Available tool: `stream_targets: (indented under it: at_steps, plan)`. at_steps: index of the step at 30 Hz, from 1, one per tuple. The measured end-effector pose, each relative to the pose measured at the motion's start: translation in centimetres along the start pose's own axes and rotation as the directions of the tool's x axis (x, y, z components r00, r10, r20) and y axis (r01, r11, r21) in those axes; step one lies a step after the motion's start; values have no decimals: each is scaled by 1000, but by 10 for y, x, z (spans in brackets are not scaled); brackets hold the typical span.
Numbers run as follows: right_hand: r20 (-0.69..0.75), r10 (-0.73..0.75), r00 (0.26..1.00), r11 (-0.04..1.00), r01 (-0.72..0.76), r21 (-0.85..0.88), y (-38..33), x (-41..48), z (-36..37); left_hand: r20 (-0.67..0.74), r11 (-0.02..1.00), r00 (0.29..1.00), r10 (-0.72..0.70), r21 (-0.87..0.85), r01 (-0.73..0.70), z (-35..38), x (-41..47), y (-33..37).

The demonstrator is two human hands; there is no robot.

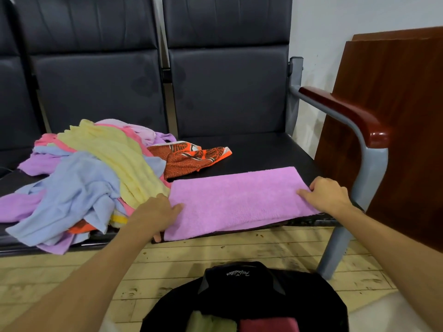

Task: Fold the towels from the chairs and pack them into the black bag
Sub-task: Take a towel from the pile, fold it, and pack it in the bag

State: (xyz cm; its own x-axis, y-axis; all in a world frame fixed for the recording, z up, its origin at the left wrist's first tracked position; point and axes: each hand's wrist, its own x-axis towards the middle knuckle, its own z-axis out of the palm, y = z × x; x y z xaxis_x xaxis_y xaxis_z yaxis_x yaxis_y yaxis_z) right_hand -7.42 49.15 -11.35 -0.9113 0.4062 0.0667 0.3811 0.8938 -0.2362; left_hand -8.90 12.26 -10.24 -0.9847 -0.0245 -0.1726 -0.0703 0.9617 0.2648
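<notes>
Both hands are on the lilac-pink towel [239, 200]. It lies as a long, flat, fluffy rectangle across the near part of the right-hand chair seat [263, 152], and its near edge droops a little over the front lip.

The left hand [155, 212] has the towel's left end. The thumb lies on top and the fingers curl underneath, one fingertip peeking out below the edge, so that end is pinched. The right hand [328, 195] has the right end, with the thumb flat on the pile and the fingers curled round the short edge, gripping the cloth.

To the left there's a rumpled heap of towels [48, 161] spilling over the next seat. A ribbed yellow towel [112, 149] is draped over a soft pale-blue towel [72, 188], with lilac and pink ones tangled beneath. Just beyond the flat towel sits a crumpled orange patterned cloth [189, 156], thinner and smoother than the terry.

The seats are dark padded leatherette on a grey metal frame. At the right is a glossy red-brown armrest [342, 111], rounded at its end, and past that a reddish wooden board [395, 104] leans against the wall.

Down on the scuffed pale plank floor [72, 271], nearest of all, the black bag [239, 291] gapes open. Inside it are a pale green folded towel [206, 322] and a dark red folded towel [268, 324], side by side.
</notes>
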Motion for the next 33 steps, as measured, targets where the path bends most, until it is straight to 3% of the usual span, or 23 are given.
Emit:
stream_targets:
  at_steps: [3, 6, 10, 13, 15, 17, 19, 21, 24, 29, 31, 33]
  plan:
    - [56, 66, 996, 997, -64, -37, -3, 1, 0, -12, 990, 1000, -3, 141, 5, 3, 0, 7]
    - [101, 62, 993, 998, -61, -8, -8, 0, 2, 51, 993, 999, -5, 121, -1, 8, 8, 10]
    - [141, 28, 990, 966, -63, 251, -13, -2, -4, 60, 1000, 998, 30, -11, -29, 8, 7, 18]
    - [137, 73, 988, 860, -132, 493, -12, -3, -7, -23, 941, 1000, 2, -339, -9, 5, 2, 23]
    - [222, 127, 967, 736, -242, 633, -10, -3, -8, -16, 703, 998, -60, -710, 31, 4, -4, 25]
    - [315, 173, 933, 628, -351, 695, -7, -5, -10, 131, 341, 988, -84, -928, 152, 0, -9, 26]
    - [376, 195, 906, 541, -419, 729, -6, -7, -14, 274, 91, 960, -53, -956, 278, -6, -11, 24]
    - [410, 194, 891, 509, -449, 734, -6, -8, -16, 351, 4, 936, -2, -936, 351, -8, -8, 20]
    - [453, 167, 876, 555, -463, 691, -5, -9, -15, 316, 31, 949, -16, -948, 316, -6, -6, 21]
    - [460, 116, 880, 610, -428, 667, -6, -6, -15, 61, 327, 985, -160, -938, 112, 1, -3, 29]
    - [440, 97, 893, 600, -405, 690, -7, -5, -14, 46, 282, 987, -152, -955, 88, -1, -5, 34]
    - [428, 71, 901, 594, -383, 707, -7, -5, -10, 59, 132, 990, -130, -988, 77, -8, -8, 44]
